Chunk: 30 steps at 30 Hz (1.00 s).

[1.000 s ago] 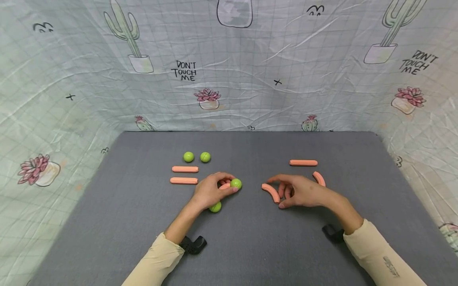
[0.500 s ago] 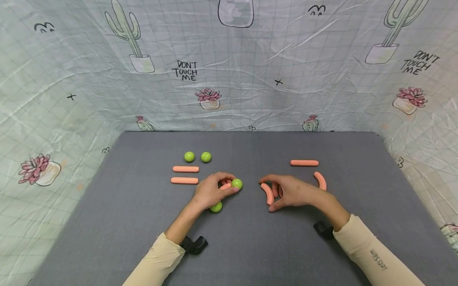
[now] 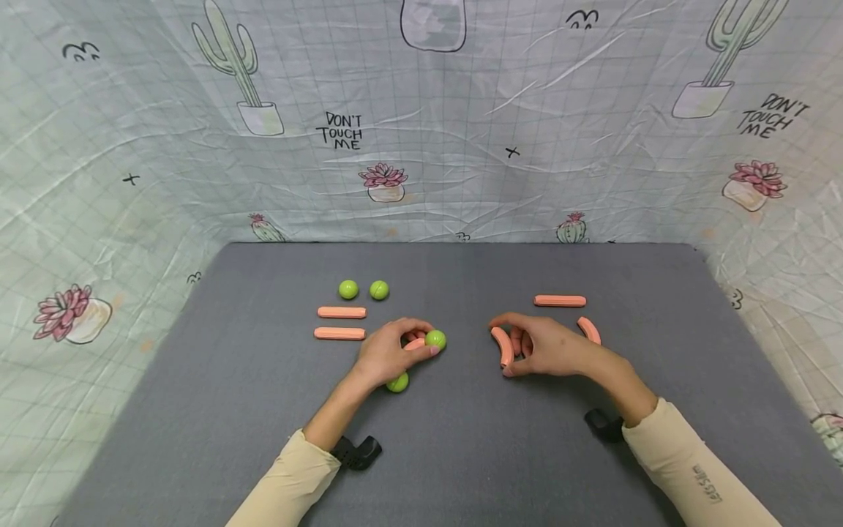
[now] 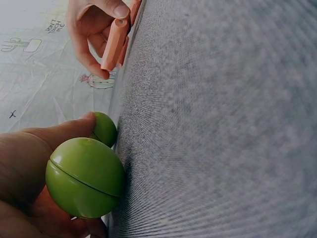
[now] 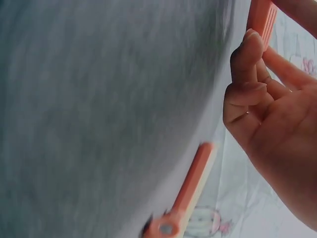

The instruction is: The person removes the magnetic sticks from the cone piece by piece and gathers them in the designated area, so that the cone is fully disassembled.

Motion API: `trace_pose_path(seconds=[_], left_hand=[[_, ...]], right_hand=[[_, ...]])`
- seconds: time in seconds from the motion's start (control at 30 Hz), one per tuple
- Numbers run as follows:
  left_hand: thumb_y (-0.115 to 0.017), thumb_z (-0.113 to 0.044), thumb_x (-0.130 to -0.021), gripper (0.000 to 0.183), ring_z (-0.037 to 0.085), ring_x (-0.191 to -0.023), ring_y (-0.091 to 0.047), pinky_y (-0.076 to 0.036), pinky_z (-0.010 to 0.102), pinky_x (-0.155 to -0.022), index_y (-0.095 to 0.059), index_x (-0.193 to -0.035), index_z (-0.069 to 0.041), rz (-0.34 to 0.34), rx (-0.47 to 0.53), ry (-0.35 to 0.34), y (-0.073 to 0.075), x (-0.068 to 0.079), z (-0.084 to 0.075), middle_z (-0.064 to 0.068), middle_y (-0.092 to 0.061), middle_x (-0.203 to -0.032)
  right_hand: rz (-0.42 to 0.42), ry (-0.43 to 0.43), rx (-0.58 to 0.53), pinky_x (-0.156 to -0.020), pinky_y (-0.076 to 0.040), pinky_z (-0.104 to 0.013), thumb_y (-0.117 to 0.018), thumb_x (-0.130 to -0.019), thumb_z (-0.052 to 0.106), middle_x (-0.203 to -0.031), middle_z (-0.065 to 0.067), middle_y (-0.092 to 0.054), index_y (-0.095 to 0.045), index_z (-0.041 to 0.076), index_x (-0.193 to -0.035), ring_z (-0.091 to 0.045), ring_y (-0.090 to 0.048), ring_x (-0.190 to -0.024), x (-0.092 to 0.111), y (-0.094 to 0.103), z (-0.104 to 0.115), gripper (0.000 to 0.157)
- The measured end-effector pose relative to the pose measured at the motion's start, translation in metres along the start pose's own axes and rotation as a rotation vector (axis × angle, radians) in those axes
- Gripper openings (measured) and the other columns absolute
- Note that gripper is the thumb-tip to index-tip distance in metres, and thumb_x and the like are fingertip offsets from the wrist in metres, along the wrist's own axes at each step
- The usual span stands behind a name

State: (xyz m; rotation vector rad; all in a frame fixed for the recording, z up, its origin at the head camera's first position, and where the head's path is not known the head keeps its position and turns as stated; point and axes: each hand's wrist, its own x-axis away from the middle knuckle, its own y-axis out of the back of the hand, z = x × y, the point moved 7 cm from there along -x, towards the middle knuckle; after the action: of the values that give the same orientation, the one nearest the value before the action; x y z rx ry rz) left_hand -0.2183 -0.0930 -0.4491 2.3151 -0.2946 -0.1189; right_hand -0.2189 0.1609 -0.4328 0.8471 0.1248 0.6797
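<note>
My left hand [image 3: 395,351] has its thumb and fingertips at a small green ball [image 3: 435,339]. A salmon-coloured piece [image 3: 413,344] shows partly between that thumb and the fingers. Another green ball [image 4: 85,178] lies near the wrist, beside the hand, and has a seam line in the left wrist view. My right hand [image 3: 553,348] pinches a curved, ribbed salmon-coloured piece [image 3: 503,347] end to end between thumb and index finger. Its other fingers are curled behind the piece.
On the grey table [image 3: 461,454], two straight salmon-coloured bars lie left, one bar [image 3: 339,312] behind the other. Two green balls, one ball [image 3: 348,290] leftmost, sit beyond them. Back right are a straight bar [image 3: 560,301] and a curved piece [image 3: 589,330]. A printed curtain [image 3: 435,146] surrounds the table.
My right hand moved left onto the curved piece, then shifted it slightly right and away from me, now pinching its ends. The left hand has stayed in place.
</note>
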Motion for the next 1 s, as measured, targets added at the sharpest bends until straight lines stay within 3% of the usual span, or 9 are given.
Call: trace_pose_path(seconds=[0.23,0.4,0.6,0.8,1.0], left_hand=[[-0.081,-0.037,-0.091,0.027,0.009,-0.085,-0.059,-0.044,0.029,-0.075,-0.077,-0.116,-0.027,-0.009,0.000,0.002,0.002,0.002,0.001,-0.007,-0.070,-0.097],[-0.081,-0.037,-0.090,0.027,0.009,-0.085,-0.058,-0.044,0.030,-0.077,-0.077,-0.115,-0.027,-0.007,0.010,0.015,0.003,0.004,0.005,-0.007,-0.069,-0.097],[-0.082,-0.037,-0.090,0.028,0.010,-0.087,-0.059,-0.044,0.030,-0.077,-0.077,-0.116,-0.027,-0.003,0.011,0.017,0.003,0.004,0.004,-0.006,-0.070,-0.099],[-0.081,-0.038,-0.090,0.028,0.009,-0.087,-0.059,-0.044,0.030,-0.077,-0.077,-0.116,-0.027,0.002,0.007,0.011,0.002,0.002,0.001,-0.007,-0.070,-0.099],[-0.081,-0.037,-0.090,0.027,0.009,-0.086,-0.059,-0.044,0.029,-0.077,-0.077,-0.116,-0.028,0.001,0.009,0.003,0.002,0.000,-0.001,-0.008,-0.070,-0.098]], right_hand=[[-0.063,0.006,-0.020,-0.064,-0.048,-0.025,-0.089,-0.084,0.025,-0.090,0.001,-0.066,-0.057,0.011,-0.145,-0.009,-0.056,-0.068,0.011,0.018,-0.011,0.070],[-0.113,0.028,-0.026,-0.069,-0.050,-0.025,-0.089,-0.084,0.025,-0.092,-0.001,-0.067,-0.058,0.009,-0.145,-0.009,-0.057,-0.074,0.019,0.028,-0.017,0.071],[-0.187,-0.008,0.029,-0.075,-0.049,-0.025,-0.092,-0.081,0.030,-0.097,0.003,-0.065,-0.058,0.010,-0.146,-0.013,-0.057,-0.085,0.030,0.042,-0.025,0.076],[-0.248,0.016,0.064,-0.078,-0.050,-0.027,-0.092,-0.081,0.025,-0.103,0.001,-0.063,-0.058,0.010,-0.148,-0.016,-0.057,-0.089,0.040,0.051,-0.029,0.077],[-0.271,0.036,0.012,-0.074,-0.049,-0.028,-0.093,-0.079,0.017,-0.111,-0.002,-0.064,-0.059,0.017,-0.148,-0.020,-0.057,-0.088,0.046,0.055,-0.034,0.077]])
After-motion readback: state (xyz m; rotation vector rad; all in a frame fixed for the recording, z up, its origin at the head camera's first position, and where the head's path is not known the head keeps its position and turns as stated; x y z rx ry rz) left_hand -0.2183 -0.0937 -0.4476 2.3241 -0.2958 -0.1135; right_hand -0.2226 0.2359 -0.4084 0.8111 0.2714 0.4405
